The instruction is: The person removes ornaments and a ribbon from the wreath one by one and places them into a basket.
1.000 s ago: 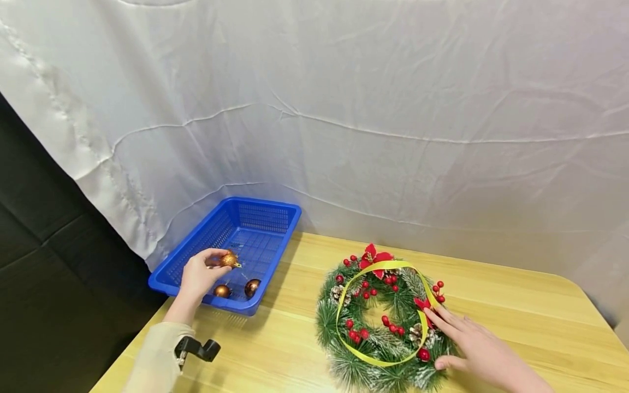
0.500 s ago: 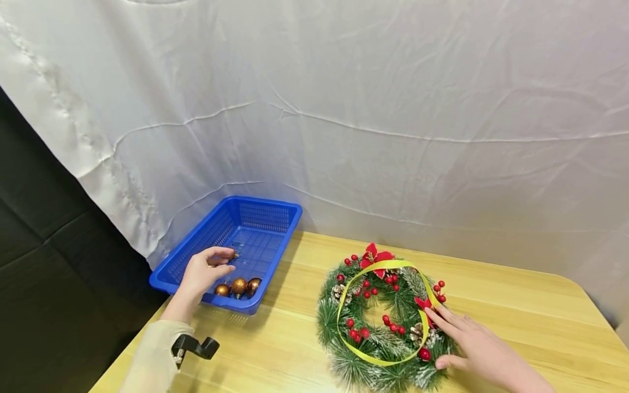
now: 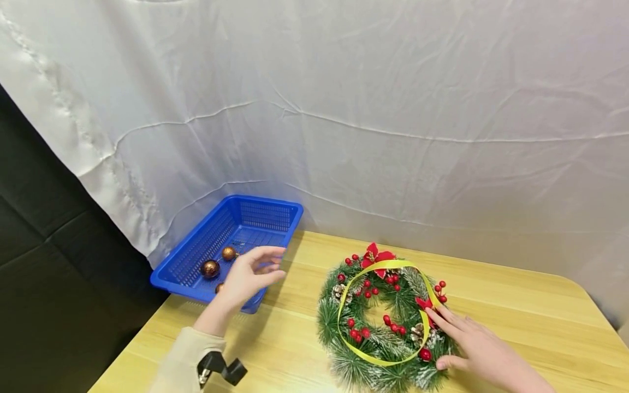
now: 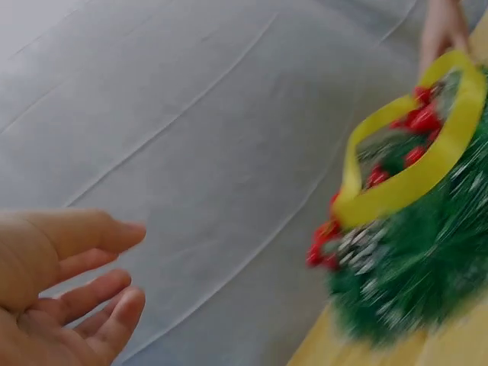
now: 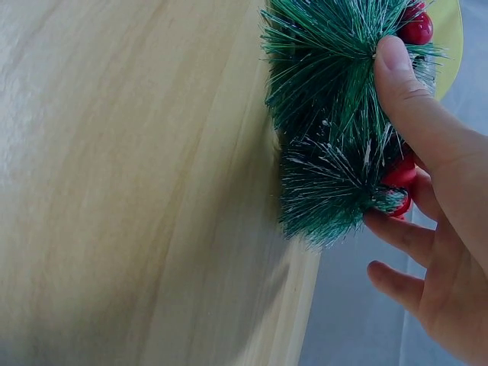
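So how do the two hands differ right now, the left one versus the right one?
The left hand hangs in the air by the blue basket, fingers loose, holding nothing. The right hand rests on the wreath, thumb and fingers pressing its edge. The left hand's forearm is sleeved; no sleeve shows on the right. Both are bare.

A light wooden tabletop with a lengthwise grain ran across the lower part of the scene; its far right corner was rounded. The right wrist view showed the same pale grain close up, with no marks visible.

A white cloth backdrop hung behind the tabletop and filled most of the view. It was creased, with long fold lines running across it, and its lower part reached down to the tabletop's far edge.

A dark padded panel with visible seams stood to the left, partly covered by the cloth.
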A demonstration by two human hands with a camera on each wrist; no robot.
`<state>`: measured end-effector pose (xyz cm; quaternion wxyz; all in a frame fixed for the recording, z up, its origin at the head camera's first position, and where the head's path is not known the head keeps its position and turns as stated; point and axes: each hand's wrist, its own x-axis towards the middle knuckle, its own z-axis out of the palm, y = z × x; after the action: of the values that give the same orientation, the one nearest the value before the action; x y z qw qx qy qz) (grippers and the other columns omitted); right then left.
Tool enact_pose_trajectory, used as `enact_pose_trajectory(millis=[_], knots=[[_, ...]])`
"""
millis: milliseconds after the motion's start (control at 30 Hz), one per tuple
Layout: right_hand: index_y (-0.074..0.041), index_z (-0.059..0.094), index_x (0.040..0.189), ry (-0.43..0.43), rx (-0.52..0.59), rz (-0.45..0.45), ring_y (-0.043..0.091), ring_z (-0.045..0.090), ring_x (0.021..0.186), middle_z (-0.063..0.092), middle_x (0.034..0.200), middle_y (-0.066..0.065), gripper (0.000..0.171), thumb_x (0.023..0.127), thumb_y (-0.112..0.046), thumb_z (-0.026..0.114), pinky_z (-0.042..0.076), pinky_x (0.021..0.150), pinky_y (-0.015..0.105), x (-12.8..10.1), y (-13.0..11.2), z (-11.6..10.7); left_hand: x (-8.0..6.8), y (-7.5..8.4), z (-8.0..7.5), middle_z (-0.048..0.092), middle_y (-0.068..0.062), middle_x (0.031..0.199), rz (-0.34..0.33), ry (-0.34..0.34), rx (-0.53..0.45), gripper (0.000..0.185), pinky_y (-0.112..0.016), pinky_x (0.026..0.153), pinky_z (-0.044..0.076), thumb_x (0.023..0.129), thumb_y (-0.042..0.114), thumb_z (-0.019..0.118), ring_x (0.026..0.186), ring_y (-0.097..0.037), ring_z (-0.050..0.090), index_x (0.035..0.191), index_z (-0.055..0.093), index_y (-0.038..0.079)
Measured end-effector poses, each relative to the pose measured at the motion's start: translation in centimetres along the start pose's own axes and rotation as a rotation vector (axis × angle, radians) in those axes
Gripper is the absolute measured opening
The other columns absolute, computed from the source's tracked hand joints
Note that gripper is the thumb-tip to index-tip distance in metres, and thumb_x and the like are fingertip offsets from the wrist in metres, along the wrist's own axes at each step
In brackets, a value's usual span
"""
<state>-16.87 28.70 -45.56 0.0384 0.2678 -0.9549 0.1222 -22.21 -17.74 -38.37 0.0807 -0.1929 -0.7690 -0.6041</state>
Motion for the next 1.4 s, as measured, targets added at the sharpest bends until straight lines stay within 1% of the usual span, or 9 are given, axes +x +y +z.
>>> enact_pose_trajectory(millis=[100,200,333,500,667,867,967,1200,1400], knots=[[-0.021,0.035,0.149,-0.006,-0.003,0.007,0.051,0.046,0.119,0.036,0.149,0.015,0.091,0.074,-0.068,0.059,0.037,0.092,0.067,0.0,0.0,0.1,0.2,-0.1,2.2,0.057,-0.019,0.122,0.062,-0.132,-0.033,0.057,-0.034,0.096,0.047,0.075,-0.003,0.076,0.110,-0.032,0.056,0.127,0.053,-0.006],[-0.022,0.035,0.149,-0.008,-0.002,0.015,0.051,0.045,0.119,0.036,0.149,0.014,0.091,0.074,-0.068,0.059,0.037,0.093,0.067,-0.1,0.0,0.1,0.5,-0.7,4.1,0.052,-0.018,0.131,0.074,-0.269,-0.062,0.066,-0.035,0.102,0.041,0.074,-0.002,0.077,0.120,-0.037,0.049,0.133,0.048,-0.004],[-0.021,0.035,0.149,-0.001,-0.001,0.006,0.051,0.046,0.119,0.036,0.148,0.015,0.091,0.074,-0.068,0.059,0.037,0.093,0.067,-0.1,0.0,0.1,1.1,-2.4,6.2,0.045,-0.018,0.139,0.058,-0.422,-0.088,0.073,-0.038,0.108,0.034,0.075,0.002,0.079,0.128,-0.034,0.042,0.138,0.042,-0.003],[-0.021,0.035,0.149,0.003,0.004,-0.002,0.052,0.047,0.117,0.037,0.148,0.015,0.091,0.074,-0.067,0.060,0.038,0.091,0.068,0.0,0.0,0.2,1.4,-3.9,8.1,0.042,-0.018,0.142,0.007,-0.531,-0.088,0.077,-0.038,0.110,0.030,0.075,0.004,0.079,0.131,-0.027,0.040,0.141,0.040,-0.001],[-0.022,0.035,0.149,0.000,0.001,-0.003,0.052,0.046,0.117,0.037,0.148,0.016,0.091,0.074,-0.067,0.060,0.038,0.090,0.068,0.0,0.0,0.2,1.7,-4.6,9.0,0.040,-0.011,0.145,-0.016,-0.562,-0.051,0.084,-0.034,0.109,0.031,0.071,0.004,0.082,0.132,-0.021,0.040,0.143,0.039,0.005],[-0.021,0.035,0.149,0.003,-0.008,-0.005,0.053,0.046,0.117,0.037,0.147,0.017,0.091,0.074,-0.067,0.060,0.037,0.090,0.069,0.0,0.0,0.1,1.9,-4.9,9.5,0.037,-0.012,0.146,0.080,-0.596,0.022,0.088,-0.032,0.109,0.031,0.070,0.004,0.083,0.133,-0.024,0.038,0.144,0.035,0.000],[-0.021,0.036,0.149,0.003,-0.007,0.000,0.052,0.046,0.117,0.037,0.148,0.016,0.091,0.074,-0.067,0.060,0.037,0.090,0.068,0.0,0.0,0.1,2.0,-5.1,9.6,0.039,-0.010,0.146,0.098,-0.599,0.086,0.088,-0.029,0.109,0.030,0.071,0.010,0.083,0.132,-0.021,0.039,0.144,0.036,0.001],[-0.022,0.035,0.149,0.004,-0.001,0.012,0.052,0.045,0.118,0.037,0.148,0.015,0.090,0.074,-0.066,0.060,0.037,0.091,0.068,-0.2,-0.2,0.0,2.1,-5.2,10.0,0.051,0.004,0.137,0.120,-0.529,0.291,0.074,-0.028,0.103,0.038,0.075,0.026,0.082,0.118,-0.011,0.051,0.139,0.049,0.014],[-0.025,0.032,0.150,-0.005,0.009,0.015,0.053,0.045,0.118,0.035,0.149,0.014,0.090,0.075,-0.066,0.060,0.037,0.091,0.069,-0.2,-0.2,0.0,2.3,-5.4,10.6,0.061,0.009,0.121,0.078,-0.436,0.285,0.053,-0.029,0.095,0.044,0.078,0.022,0.079,0.104,-0.007,0.054,0.128,0.061,0.017]])
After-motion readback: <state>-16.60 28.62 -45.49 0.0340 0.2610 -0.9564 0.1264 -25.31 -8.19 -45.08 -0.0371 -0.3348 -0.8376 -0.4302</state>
